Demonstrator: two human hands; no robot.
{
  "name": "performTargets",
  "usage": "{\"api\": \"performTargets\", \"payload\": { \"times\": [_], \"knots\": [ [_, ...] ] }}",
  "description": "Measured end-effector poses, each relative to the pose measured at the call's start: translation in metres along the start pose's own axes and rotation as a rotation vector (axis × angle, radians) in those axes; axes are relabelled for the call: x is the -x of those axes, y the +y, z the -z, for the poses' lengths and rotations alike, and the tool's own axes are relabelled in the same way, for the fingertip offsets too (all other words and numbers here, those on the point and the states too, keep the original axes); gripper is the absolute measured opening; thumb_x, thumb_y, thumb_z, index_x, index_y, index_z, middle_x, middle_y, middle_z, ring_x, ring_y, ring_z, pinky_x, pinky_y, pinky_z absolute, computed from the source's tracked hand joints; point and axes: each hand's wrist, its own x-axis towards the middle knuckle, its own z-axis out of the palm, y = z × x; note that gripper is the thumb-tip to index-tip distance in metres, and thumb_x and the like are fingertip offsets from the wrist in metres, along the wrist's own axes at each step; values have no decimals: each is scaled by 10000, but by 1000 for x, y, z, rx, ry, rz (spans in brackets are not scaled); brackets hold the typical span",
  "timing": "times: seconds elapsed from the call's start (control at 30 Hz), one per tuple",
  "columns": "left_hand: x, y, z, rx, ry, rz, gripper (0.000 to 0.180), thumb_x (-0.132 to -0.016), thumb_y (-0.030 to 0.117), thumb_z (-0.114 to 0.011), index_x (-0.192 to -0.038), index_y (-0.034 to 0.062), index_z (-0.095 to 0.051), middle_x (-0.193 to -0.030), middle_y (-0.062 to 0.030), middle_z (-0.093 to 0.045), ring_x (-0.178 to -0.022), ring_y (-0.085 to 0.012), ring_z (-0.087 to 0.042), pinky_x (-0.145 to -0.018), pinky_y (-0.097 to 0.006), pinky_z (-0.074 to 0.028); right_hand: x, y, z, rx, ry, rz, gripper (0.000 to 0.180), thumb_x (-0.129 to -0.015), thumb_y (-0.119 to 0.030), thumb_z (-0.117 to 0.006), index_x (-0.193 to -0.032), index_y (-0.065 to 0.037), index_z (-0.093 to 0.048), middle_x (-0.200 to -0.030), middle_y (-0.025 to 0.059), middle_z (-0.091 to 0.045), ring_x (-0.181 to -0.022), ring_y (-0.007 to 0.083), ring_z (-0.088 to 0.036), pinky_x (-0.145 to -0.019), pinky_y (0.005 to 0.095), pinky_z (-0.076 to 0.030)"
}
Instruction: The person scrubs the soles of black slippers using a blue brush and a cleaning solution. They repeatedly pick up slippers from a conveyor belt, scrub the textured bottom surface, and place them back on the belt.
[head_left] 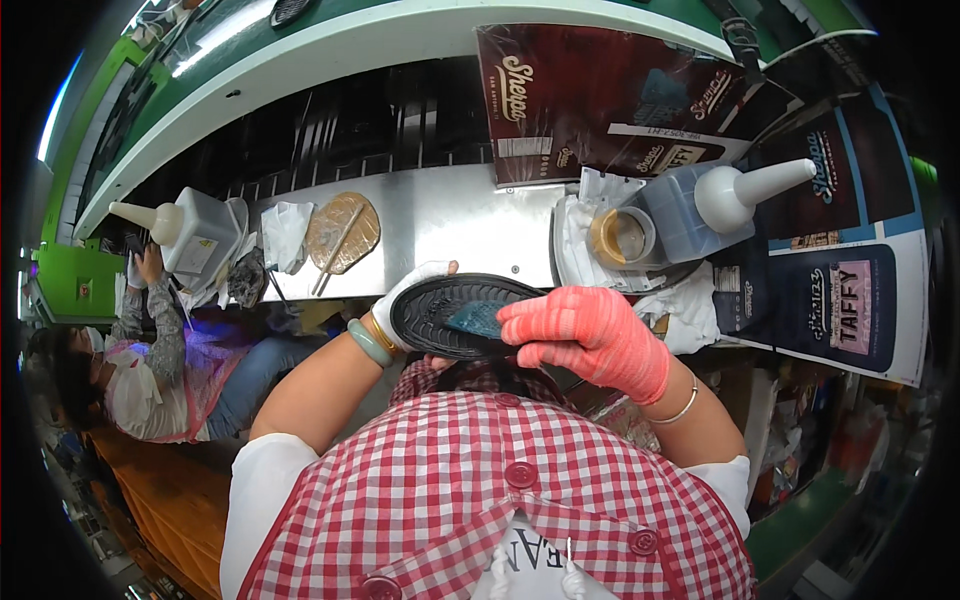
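Observation:
My left hand [393, 305], in a white glove with bare fingertips, grips a black shoe sole [420, 318] by its left end. The sole is held in front of my body at the bench edge, ridged inner side up. Over its right part is my right hand [590, 335], in a coral knitted glove, fingers bent and pressed together. They pinch a teal, textured piece like cloth [478, 320] that lies against the inside of the sole. The sole's right end is hidden behind the right fingers.
On the metal bench [450, 215] are a round brown pad [343, 232] with sticks, white tissue [287, 236] and a nozzle bottle [205, 240]. At right stand a larger nozzle bottle [690, 205], a small tub [622, 238] and cardboard panels [600, 100]. A masked co-worker [150, 385] sits at left.

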Motion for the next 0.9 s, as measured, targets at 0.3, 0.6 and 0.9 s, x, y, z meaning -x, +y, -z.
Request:
{"api": "performTargets", "payload": {
  "times": [0.3,0.6,0.9],
  "knots": [
    [24,-13,7,-195,356,-217,601,-880,498,-363,-1215,16,-489,-876,-208,-635,-601,-342,-608,-525,-411,-526,10,-16,20,-98,323,-198,199,-794,-89,-678,-975,-6,-666,-823,95,-668,-677,130,-606,-623,232,-484],
    [54,-33,26,-158,219,-516,456,-922,337,-408,-1279,58,-453,-1210,-156,-548,-1043,-360,-559,-914,-553,-438,11,28,-7,-564,1060,-37,263,-886,-216,-619,-1072,-35,-578,-927,57,-640,-619,97,-573,-552,199,-422],
    [133,-5,-32,-252,105,-799,453,-929,301,-435,-1271,5,-438,-1224,-171,-535,-1104,-327,-534,-979,-515,-405,24,63,-13,-795,1290,-181,306,-886,-260,-615,-1125,-78,-552,-839,-26,-566,-608,55,-498,-494,159,-386]
  ]
}}
